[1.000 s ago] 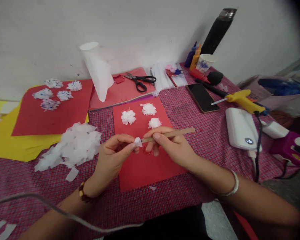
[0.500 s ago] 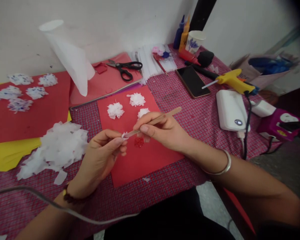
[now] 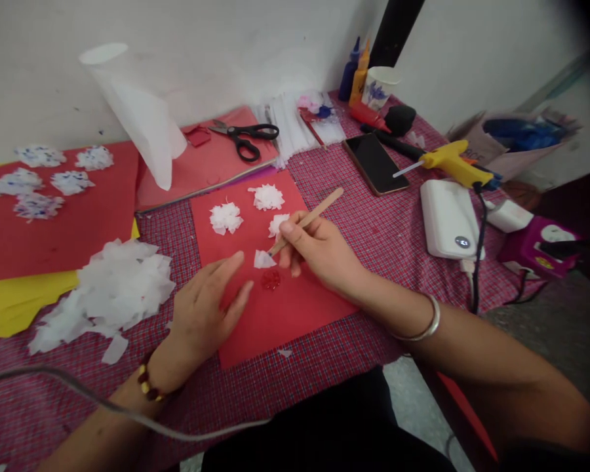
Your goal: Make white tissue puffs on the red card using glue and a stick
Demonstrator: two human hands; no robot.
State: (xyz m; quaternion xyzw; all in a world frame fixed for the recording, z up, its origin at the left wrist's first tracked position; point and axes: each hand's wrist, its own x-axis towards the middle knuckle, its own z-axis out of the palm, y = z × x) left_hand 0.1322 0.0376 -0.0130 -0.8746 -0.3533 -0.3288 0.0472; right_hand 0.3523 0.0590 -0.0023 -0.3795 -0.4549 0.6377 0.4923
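My right hand (image 3: 317,252) is closed around a wooden craft stick (image 3: 319,208), which slants down to the left. At the stick's lower tip is a small white paper piece (image 3: 264,259), just above a wet-looking red patch (image 3: 271,280) on the red sheet (image 3: 260,328). My left hand (image 3: 209,301) holds nothing, thumb and fingers apart, over the sheet's left edge. White paper tufts sit on the sheet: one at left (image 3: 225,217), one at the top (image 3: 268,196), and a third (image 3: 277,225) partly hidden behind my right hand.
Loose white paper pieces (image 3: 120,288) are heaped left of my left hand. Blue-flecked tufts (image 3: 39,205) rest on another red sheet. Scissors (image 3: 248,136), a phone (image 3: 376,164), a yellow glue gun (image 3: 455,164) and a white power bank (image 3: 447,219) lie behind. A cable (image 3: 103,406) crosses in front.
My left hand has let go of the paper piece, opened and drawn back slightly. The piece is now spread flatter at the stick's tip, and the stick is tilted more steeply.
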